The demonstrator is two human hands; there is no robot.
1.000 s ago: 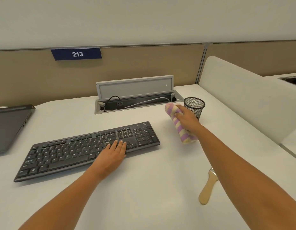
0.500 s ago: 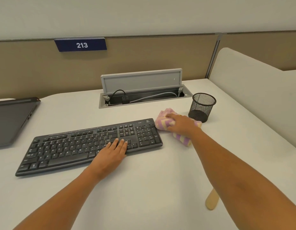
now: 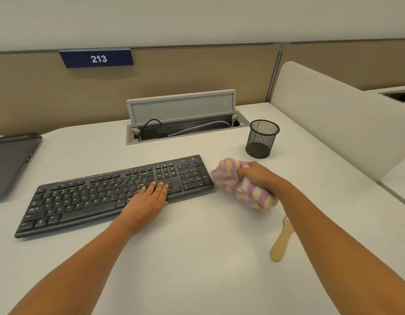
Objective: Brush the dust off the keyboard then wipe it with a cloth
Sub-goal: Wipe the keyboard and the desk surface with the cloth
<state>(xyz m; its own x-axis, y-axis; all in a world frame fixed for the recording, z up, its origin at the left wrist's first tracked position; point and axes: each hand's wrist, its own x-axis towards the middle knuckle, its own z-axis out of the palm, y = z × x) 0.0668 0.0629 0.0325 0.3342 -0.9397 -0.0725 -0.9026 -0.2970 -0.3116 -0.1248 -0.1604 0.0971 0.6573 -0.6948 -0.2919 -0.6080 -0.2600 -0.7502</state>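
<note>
A black keyboard [image 3: 88, 196] lies across the white desk [image 3: 197, 258]. My left hand [image 3: 149, 201] rests flat on its keys near the right-middle, fingers straight. My right hand [image 3: 257, 176] grips a bunched purple, pink and yellow striped cloth [image 3: 233, 185] just off the keyboard's right end, low over the desk. A wooden brush handle [image 3: 281, 244] lies on the desk under my right forearm; its bristle end is hidden by the arm.
A black mesh pen cup [image 3: 261, 139] stands behind the cloth. An open cable box [image 3: 181, 123] with cords sits at the back. A dark laptop [image 3: 8, 162] is at the left edge. A white divider panel [image 3: 333, 119] borders the right.
My right hand has carried the cloth from beside the pen cup down and toward me, to the keyboard's right end. The left hand has stayed on the keys.
</note>
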